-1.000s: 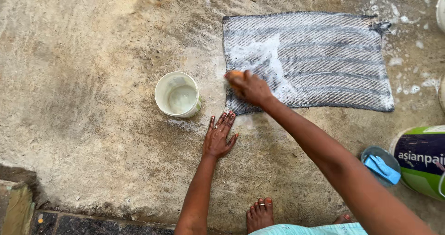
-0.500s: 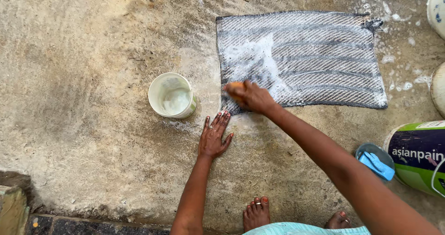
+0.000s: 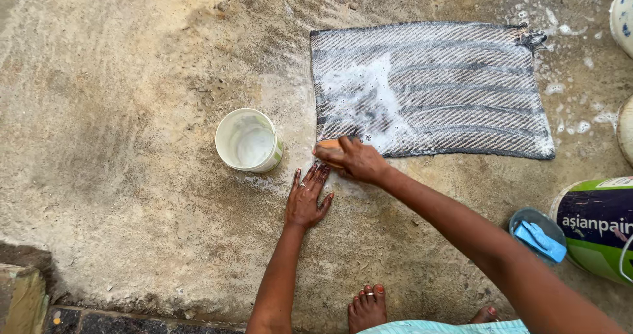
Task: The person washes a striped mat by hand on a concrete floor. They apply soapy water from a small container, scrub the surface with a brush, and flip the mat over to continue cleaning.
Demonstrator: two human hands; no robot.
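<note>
Mat (image 3: 448, 90), grey and striped, lies flat on the floor (image 3: 119, 143) ahead of me, its long side running left to right, with white suds spread over its left part. I see the floor as the biggest thing here: rough bare concrete, sandy brown, wet and darker around the mat, with flecks of foam scattered past the mat's right end. At the lower left corner the concrete drops to a dark tiled step (image 3: 99, 317) beside a worn block edge.

On the right edge sits a large paint bucket (image 3: 597, 228), green and dark blue, only partly in view. Touching its left side is a small blue-grey tub (image 3: 524, 218) with a blue brush (image 3: 541, 242) lying in it. Two pale rounded vessels poke in at the right margin, too cut off for me to tell what they are.

Left of the mat, just apart from its edge, stands a white cup (image 3: 249, 141), upright, with a little cloudy water at the bottom.

My right hand (image 3: 353, 159) is curled around an orange bar of soap (image 3: 328, 148), pressing it at the mat's near left corner. My left hand (image 3: 307, 197) is spread flat on the wet concrete just below that corner, fingers wide, holding nothing, a ring on one finger. A bare foot (image 3: 367, 307) stands on the floor at the bottom edge.
</note>
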